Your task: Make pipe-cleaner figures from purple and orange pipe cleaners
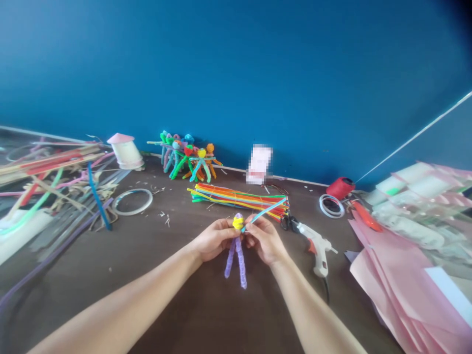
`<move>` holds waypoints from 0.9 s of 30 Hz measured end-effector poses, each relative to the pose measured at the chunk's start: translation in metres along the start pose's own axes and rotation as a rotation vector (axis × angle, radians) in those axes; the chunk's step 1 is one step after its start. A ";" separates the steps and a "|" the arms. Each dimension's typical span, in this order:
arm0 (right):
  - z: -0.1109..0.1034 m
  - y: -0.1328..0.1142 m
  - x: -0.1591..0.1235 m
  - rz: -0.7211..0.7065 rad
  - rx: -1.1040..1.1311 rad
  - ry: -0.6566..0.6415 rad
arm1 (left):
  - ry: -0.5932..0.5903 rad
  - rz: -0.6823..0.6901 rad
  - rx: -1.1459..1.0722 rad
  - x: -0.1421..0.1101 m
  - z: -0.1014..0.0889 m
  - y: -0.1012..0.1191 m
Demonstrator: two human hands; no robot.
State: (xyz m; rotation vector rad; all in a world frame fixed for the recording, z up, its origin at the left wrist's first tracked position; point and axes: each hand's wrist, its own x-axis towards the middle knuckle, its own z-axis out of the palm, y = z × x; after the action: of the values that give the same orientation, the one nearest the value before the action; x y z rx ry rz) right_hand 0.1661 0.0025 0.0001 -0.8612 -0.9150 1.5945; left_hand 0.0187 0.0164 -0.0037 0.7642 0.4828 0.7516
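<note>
Between my hands hangs a pipe-cleaner figure point(240, 260) with a yellow head and two purple legs pointing down. My left hand point(217, 238) pinches it just below the head. A light blue pipe cleaner point(266, 210) slants up to the right from the figure's neck, and my right hand point(263, 240) has its fingers closed on it near that end. Just beyond my hands lies a bundle of coloured pipe cleaners point(236, 195). Several finished-looking pipe-cleaner figures point(188, 155) stand together against the blue wall.
At right are a glue gun point(315, 246), a red thread spool point(339, 188), white rings point(332, 205) and pink sheets point(391, 275). Loose strips point(55, 182), a pink-topped white cup point(125, 151) and a clear ring point(132, 201) lie at left. A blurred white item point(259, 163) leans at the wall.
</note>
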 end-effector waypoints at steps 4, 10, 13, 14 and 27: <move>0.000 0.005 0.001 0.007 -0.015 0.029 | 0.035 0.068 -0.015 0.001 0.001 0.000; 0.003 0.006 -0.001 -0.181 -0.474 0.130 | 0.213 0.145 -0.013 0.005 -0.002 -0.003; 0.006 0.004 -0.005 -0.412 -0.841 0.160 | 0.297 0.186 0.026 0.008 -0.003 -0.006; 0.007 0.003 -0.006 -0.469 -0.934 0.161 | 0.322 0.206 0.046 0.008 -0.002 -0.007; 0.014 0.007 -0.016 -0.636 -1.434 0.149 | 0.548 0.408 0.679 0.007 -0.007 -0.015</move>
State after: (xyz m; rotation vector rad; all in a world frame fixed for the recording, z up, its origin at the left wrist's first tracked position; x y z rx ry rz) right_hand 0.1538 -0.0156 0.0017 -1.3679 -1.9842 0.1253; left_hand 0.0246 0.0174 -0.0202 1.3177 1.1325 1.2093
